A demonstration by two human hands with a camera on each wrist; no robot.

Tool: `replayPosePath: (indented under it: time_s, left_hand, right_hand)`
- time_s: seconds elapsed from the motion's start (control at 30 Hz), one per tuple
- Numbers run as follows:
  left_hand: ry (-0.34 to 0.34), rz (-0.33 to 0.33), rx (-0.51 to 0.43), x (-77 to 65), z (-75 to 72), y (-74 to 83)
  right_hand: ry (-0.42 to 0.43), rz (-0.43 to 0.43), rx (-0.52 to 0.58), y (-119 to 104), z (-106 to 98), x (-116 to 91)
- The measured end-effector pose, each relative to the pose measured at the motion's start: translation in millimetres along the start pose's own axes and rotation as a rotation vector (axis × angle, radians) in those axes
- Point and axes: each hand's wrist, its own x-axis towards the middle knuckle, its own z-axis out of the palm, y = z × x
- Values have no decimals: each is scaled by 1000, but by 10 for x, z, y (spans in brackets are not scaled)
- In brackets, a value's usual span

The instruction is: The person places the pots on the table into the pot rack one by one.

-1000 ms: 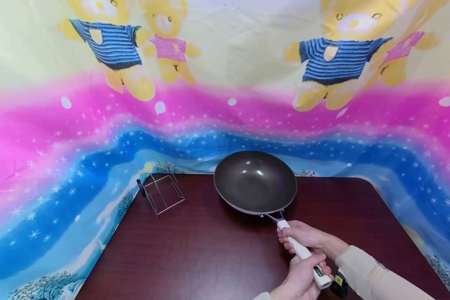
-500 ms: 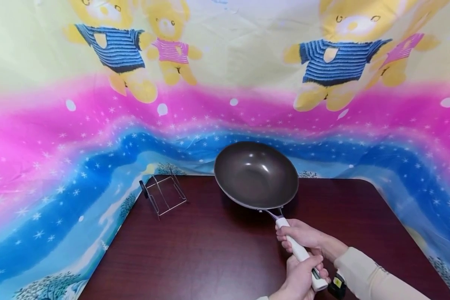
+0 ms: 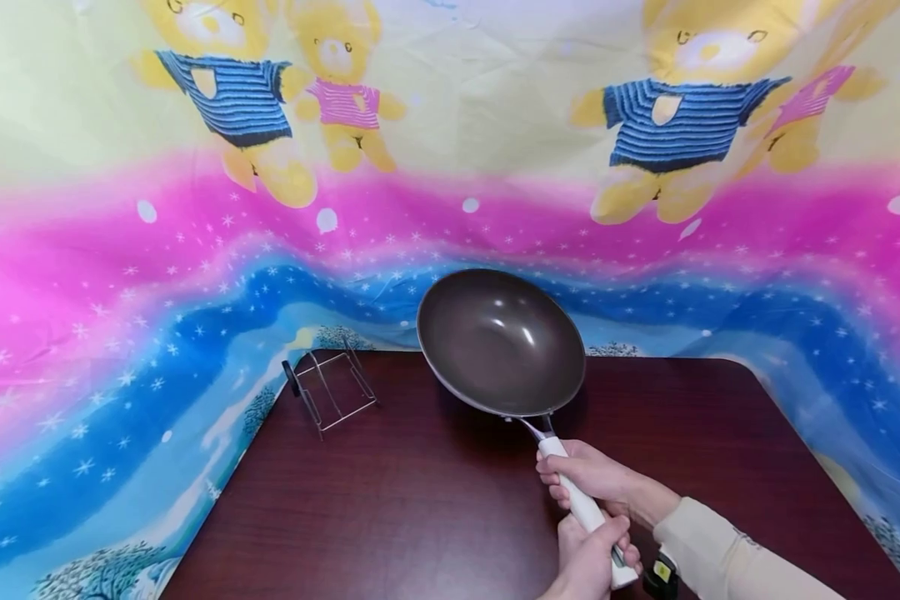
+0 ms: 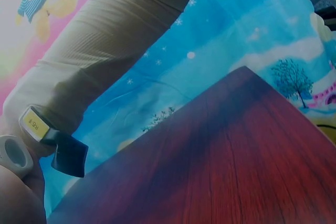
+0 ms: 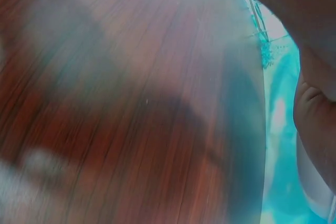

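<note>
A dark-lined wok (image 3: pixel 499 343) with a white handle (image 3: pixel 587 510) is held up off the table in the head view. Its bowl tips so that the inside faces me, with the far rim raised. My right hand (image 3: pixel 588 475) grips the handle near the bowl. Closer to the handle's end, my left hand (image 3: pixel 587 554) wraps around it, thumb on top. The handle's round tip (image 4: pixel 16 156) shows at the left edge of the left wrist view. In the right wrist view, part of my right hand (image 5: pixel 315 108) fills the right edge; the wok's bowl is hidden there.
A wire rack (image 3: pixel 332 392) with a black end piece stands at the table's back left corner. The dark red wooden table (image 3: pixel 360 517) reaches back to a cloth backdrop (image 3: pixel 450 225) printed with bears and snowflakes, which surrounds it on the sides too.
The wok has tilted more, its far rim rising toward the backdrop. Bowl, handle and both hands have shifted slightly left. Both hands keep their grip.
</note>
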Motion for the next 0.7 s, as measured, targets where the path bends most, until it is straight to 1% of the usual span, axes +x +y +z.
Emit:
replayPosePath:
  time_s: [0.13, 0.37, 0.5, 0.6, 0.7]
  left_hand:
    - [-12, 51, 22, -2, -57, 15]
    - [-5, 100, 48, -7, -148, -2]
    - [-22, 171, 81, -9, -198, -16]
    - [-7, 215, 120, -5, -230, -19]
    - [22, 239, 142, -8, -256, -13]
  right_hand:
    - [20, 15, -1, -8, 51, 53]
    - [46, 72, 22, -14, 124, 124]
    - [47, 70, 23, -32, 171, 154]
    - [52, 65, 22, -49, 214, 182]
    - [63, 70, 36, -66, 258, 208]
